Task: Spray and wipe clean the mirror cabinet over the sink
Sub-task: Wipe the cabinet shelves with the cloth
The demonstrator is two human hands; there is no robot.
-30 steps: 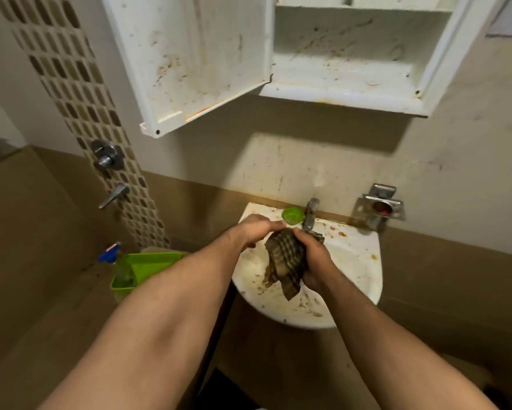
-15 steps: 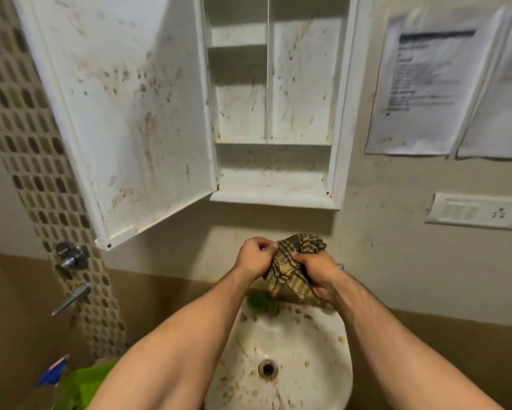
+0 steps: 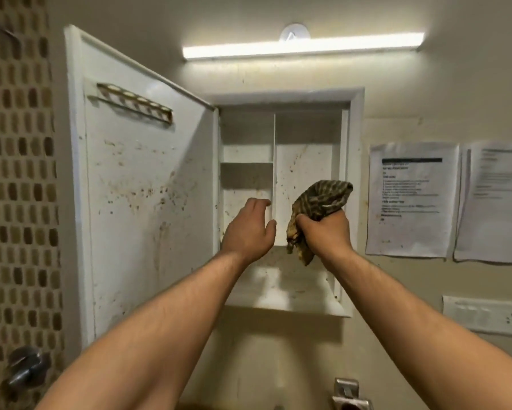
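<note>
The white wall cabinet [image 3: 356,161] hangs open in front of me, its shelves and back panel speckled with brown stains. Its door [image 3: 142,202] swings out to the left, the inner face dirty, with a small rack near the top. My right hand [image 3: 325,232] grips a bunched brown checked cloth [image 3: 320,202] in front of the cabinet's right compartment. My left hand [image 3: 249,229] is raised beside it, fingers loosely spread and holding nothing, in front of the lower left compartment. The sink is out of view.
Two printed paper sheets [image 3: 411,199] are stuck on the wall right of the cabinet, with a white switch plate [image 3: 485,318] below. A tube light [image 3: 302,47] glows above. Mosaic tiles and a metal tap handle [image 3: 27,368] are at the left; a metal holder [image 3: 349,395] sits at the bottom.
Both hands rose from the sink to the open cabinet as my view tilted up. My left hand let go of the cloth, which my right hand alone now holds.
</note>
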